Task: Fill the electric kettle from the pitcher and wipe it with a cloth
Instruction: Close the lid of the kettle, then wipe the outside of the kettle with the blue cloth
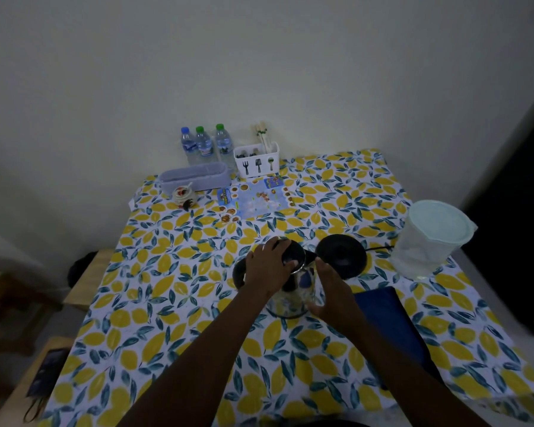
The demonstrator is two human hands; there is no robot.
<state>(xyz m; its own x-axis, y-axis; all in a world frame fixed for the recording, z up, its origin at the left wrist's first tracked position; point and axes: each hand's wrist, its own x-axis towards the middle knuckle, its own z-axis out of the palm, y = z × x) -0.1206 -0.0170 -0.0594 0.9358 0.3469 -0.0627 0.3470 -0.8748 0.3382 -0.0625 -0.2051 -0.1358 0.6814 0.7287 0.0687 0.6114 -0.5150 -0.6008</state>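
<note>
A glass electric kettle point(293, 298) with a black lid and handle stands on the lemon-print tablecloth point(173, 303) near the middle. My left hand point(267, 266) lies over its black lid, fingers curled on it. Pressed flat against the kettle's right side is my right hand point(329, 291). The round black kettle base point(341, 254) sits just behind and to the right, its cord running right. A translucent lidded pitcher point(429, 238) stands at the table's right edge. A folded blue cloth point(389, 322) lies right of the kettle, partly under my right forearm.
At the back stand three water bottles point(202, 146), a white cutlery holder point(256, 161), a lilac oblong box point(195, 178), a small jar point(184, 195) and a printed leaflet point(253, 198). Wooden furniture point(10, 303) is at the left, and a dark object point(518, 241) at the right.
</note>
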